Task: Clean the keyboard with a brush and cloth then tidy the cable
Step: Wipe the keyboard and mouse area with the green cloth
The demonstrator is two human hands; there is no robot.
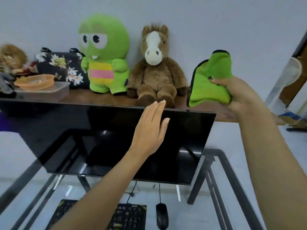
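My right hand [239,95] grips a folded green cloth [211,80] with a dark edge, held up over the right end of the wooden shelf. My left hand [149,130] is raised flat in front of the black monitor, fingers together and empty. The black keyboard [129,216] with yellow accents lies on the glass desk at the bottom of the view, partly hidden by my left forearm. Its thin black cable [132,190] runs up behind it toward the monitor. No brush is in view.
A black monitor [103,140] stands on the glass desk [240,205]. A black mouse [162,216] lies right of the keyboard. The wooden shelf [103,99] holds a green plush [104,55], a brown horse plush [155,67], a floral bag [61,67] and an orange bowl [35,81].
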